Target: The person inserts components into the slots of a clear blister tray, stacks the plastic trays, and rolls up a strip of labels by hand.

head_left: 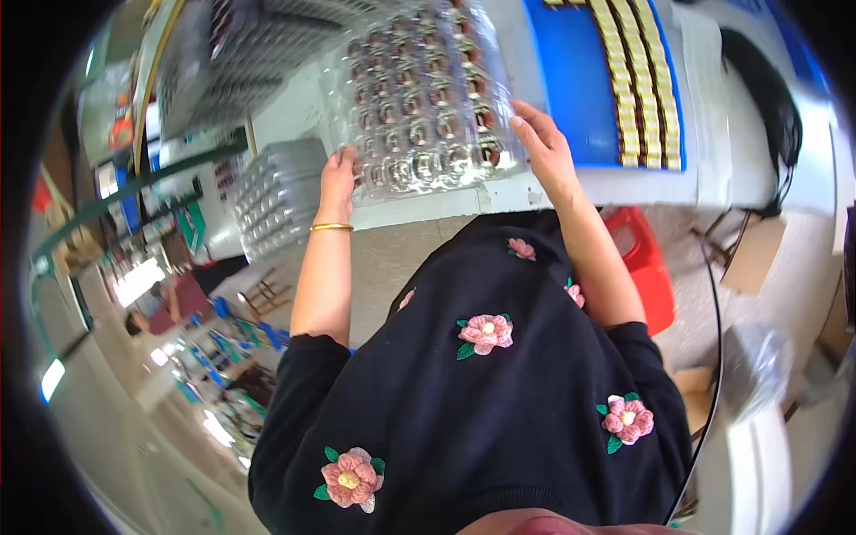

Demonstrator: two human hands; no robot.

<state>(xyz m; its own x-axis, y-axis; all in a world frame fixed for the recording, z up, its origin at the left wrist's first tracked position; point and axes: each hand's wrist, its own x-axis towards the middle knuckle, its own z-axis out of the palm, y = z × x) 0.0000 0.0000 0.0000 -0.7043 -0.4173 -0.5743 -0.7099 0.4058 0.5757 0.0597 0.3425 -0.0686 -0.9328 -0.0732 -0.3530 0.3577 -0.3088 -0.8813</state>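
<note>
A clear plastic tray (419,98) with rows of round pockets lies on the white table, and dark reddish-brown parts show in several pockets. My left hand (338,178) grips its left front corner, the fingers partly hidden by the edge. At the right edge, my right hand (544,143) holds the tray between thumb and fingers. To the right of it is a blue tray (575,89) with rows of pale yellow and dark parts (637,89).
Stacked clear trays (281,192) stand left of my left hand, with more trays (232,71) behind. A red stool (644,272) is below the table (428,209). A black cable (716,357) hangs at the right. Another person (178,303) is far left.
</note>
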